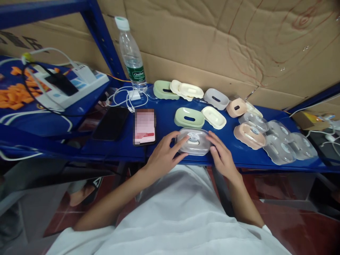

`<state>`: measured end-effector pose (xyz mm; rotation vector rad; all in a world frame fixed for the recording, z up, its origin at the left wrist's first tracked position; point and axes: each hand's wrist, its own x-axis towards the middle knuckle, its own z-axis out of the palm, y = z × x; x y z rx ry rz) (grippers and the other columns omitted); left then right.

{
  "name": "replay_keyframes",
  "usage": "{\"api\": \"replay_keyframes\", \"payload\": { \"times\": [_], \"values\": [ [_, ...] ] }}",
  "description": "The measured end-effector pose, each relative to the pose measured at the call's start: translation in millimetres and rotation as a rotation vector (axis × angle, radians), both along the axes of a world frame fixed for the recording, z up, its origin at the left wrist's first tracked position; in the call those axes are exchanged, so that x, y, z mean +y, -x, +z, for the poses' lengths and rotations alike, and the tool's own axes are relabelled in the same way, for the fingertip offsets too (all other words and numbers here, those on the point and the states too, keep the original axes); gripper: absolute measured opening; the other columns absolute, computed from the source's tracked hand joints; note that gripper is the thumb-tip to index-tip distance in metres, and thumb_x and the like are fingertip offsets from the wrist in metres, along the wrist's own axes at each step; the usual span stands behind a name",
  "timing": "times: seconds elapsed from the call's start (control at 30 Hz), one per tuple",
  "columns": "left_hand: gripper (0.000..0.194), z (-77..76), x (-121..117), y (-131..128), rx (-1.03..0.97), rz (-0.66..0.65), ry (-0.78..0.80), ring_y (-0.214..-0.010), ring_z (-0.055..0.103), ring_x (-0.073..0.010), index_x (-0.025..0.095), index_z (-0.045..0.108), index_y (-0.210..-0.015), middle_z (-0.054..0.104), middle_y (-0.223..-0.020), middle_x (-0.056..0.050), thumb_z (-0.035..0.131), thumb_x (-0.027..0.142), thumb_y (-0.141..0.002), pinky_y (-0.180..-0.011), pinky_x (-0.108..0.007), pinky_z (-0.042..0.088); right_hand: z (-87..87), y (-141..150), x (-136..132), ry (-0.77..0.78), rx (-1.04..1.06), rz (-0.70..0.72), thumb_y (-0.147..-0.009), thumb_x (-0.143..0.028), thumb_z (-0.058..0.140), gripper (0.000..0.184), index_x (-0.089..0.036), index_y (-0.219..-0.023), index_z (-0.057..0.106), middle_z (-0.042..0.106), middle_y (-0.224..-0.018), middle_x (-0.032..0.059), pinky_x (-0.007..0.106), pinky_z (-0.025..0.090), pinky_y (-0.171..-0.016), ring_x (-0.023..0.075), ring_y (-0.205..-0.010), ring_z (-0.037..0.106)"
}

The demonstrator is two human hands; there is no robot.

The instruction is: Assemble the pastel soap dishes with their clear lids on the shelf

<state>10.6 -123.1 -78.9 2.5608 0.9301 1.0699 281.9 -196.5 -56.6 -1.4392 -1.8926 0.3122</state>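
A grey soap box (195, 147) with a clear cover and a round label lies at the near edge of the blue table, in front of my body. My left hand (168, 152) grips its left end, with one finger reaching over the top beside the label. Around its right end curl the fingers of my right hand (221, 156). Just behind it are a green soap box base (189, 118) with a slot and a cream oval insert (214, 117). To the right stands a peach soap box (249, 135) under a clear cover.
Several clear-covered boxes (278, 148) stand at the right. Along the back are a green base (162, 89), cream inserts (190, 91), a grey base (216, 98) and a peach base (236, 107). Leftward are a water bottle (132, 58), a lit phone (145, 126) and a power strip (66, 97).
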Motion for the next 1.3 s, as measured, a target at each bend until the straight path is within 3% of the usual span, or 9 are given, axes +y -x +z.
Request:
{"api": "replay_keyframes", "payload": {
  "times": [0.17, 0.47, 0.63, 0.8, 0.93, 1.03, 1.13, 1.23, 1.3],
  "values": [
    [0.068, -0.9, -0.4, 1.1, 0.008, -0.020, 0.040, -0.159, 0.046, -0.0362, 0.034, 0.039, -0.168, 0.037, -0.175, -0.017, 0.066, 0.032, -0.105, -0.123, -0.054, 0.051, -6.3, 0.0, 1.1, -0.061, -0.132, 0.014, -0.106, -0.039, 0.067, 0.069, -0.039, -0.169, 0.040, 0.039, -0.176, 0.0063, 0.058, 0.041, -0.131, 0.0337, -0.160, 0.043],
    [0.065, -0.4, -0.6, 0.8, 0.043, 0.006, 0.018, -0.156, 0.050, -0.0337, 0.031, 0.038, -0.169, 0.042, -0.174, -0.017, 0.062, 0.035, -0.108, -0.123, -0.050, 0.052, -5.0, -3.7, 2.4, -0.003, -0.167, 0.094, -0.104, -0.039, 0.070, 0.074, -0.043, -0.170, 0.037, 0.024, -0.182, 0.0029, 0.057, 0.040, -0.132, 0.0340, -0.164, 0.035],
    [0.071, 0.4, -1.9, -0.4, 0.048, 0.032, 0.098, -0.152, 0.055, -0.0359, 0.028, 0.033, -0.171, 0.039, -0.175, -0.018, 0.062, 0.041, -0.107, -0.119, -0.053, 0.055, 0.7, -26.8, -6.1, 0.004, -0.161, -0.005, -0.104, -0.041, 0.069, 0.063, -0.040, -0.164, 0.048, 0.037, -0.177, 0.0057, 0.057, 0.043, -0.130, 0.0325, -0.161, 0.042],
    [0.055, 0.1, -2.3, -1.9, 0.099, 0.037, 0.053, -0.145, 0.061, -0.0346, 0.025, 0.049, -0.162, 0.052, -0.167, -0.016, 0.058, 0.038, -0.109, -0.119, -0.054, 0.054, -1.9, -58.8, -20.5, -0.013, -0.180, -0.191, -0.104, -0.047, 0.068, 0.063, -0.037, -0.163, 0.049, 0.041, -0.175, 0.0092, 0.061, 0.043, -0.128, 0.0354, -0.159, 0.044],
    [0.045, -0.9, -2.4, -3.6, 0.137, 0.040, 0.000, -0.139, 0.065, -0.0338, 0.020, 0.059, -0.152, 0.058, -0.161, -0.017, 0.057, 0.036, -0.109, -0.115, -0.053, 0.057, -7.9, -61.1, -21.6, -0.085, -0.282, -0.279, -0.105, -0.049, 0.066, 0.063, -0.034, -0.164, 0.049, 0.040, -0.174, 0.0125, 0.067, 0.040, -0.127, 0.0395, -0.159, 0.042],
    [0.038, -1.9, -2.2, -4.1, 0.147, 0.028, -0.044, -0.132, 0.068, -0.0334, 0.018, 0.067, -0.142, 0.064, -0.153, -0.017, 0.058, 0.034, -0.109, -0.113, -0.053, 0.058, 11.2, -51.2, -11.2, -0.147, -0.376, -0.256, -0.105, -0.050, 0.064, 0.068, -0.033, -0.168, 0.042, 0.035, -0.176, 0.0142, 0.071, 0.036, -0.127, 0.0422, -0.161, 0.038],
    [0.033, -2.7, -2.0, -4.2, 0.159, 0.022, -0.077, -0.127, 0.070, -0.0330, 0.017, 0.071, -0.135, 0.069, -0.146, -0.017, 0.060, 0.034, -0.108, -0.112, -0.054, 0.058, 51.9, -33.9, 21.4, -0.161, -0.451, -0.071, -0.108, -0.047, 0.059, 0.063, -0.033, -0.167, 0.043, 0.046, -0.171, 0.0122, 0.063, 0.040, -0.126, 0.0380, -0.156, 0.045],
    [0.031, -2.4, -2.2, -4.0, 0.161, 0.026, -0.102, -0.125, 0.071, -0.0329, 0.017, 0.073, -0.131, 0.071, -0.142, -0.016, 0.060, 0.032, -0.108, -0.111, -0.054, 0.059, 89.6, -14.5, 84.8, -0.147, -0.556, 0.114, -0.112, -0.040, 0.050, 0.046, -0.027, -0.155, 0.060, 0.063, -0.157, 0.0112, 0.054, 0.046, -0.121, 0.0326, -0.145, 0.059],
    [0.030, -1.8, -2.4, -3.7, 0.159, 0.021, -0.115, -0.125, 0.071, -0.0328, 0.016, 0.073, -0.129, 0.071, -0.140, -0.017, 0.060, 0.031, -0.108, -0.111, -0.054, 0.060, 102.1, -4.5, 137.2, -0.085, -0.653, 0.159, -0.111, -0.034, 0.049, 0.043, -0.022, -0.149, 0.065, 0.069, -0.149, 0.0127, 0.053, 0.048, -0.117, 0.0332, -0.139, 0.063]
  ]
}}
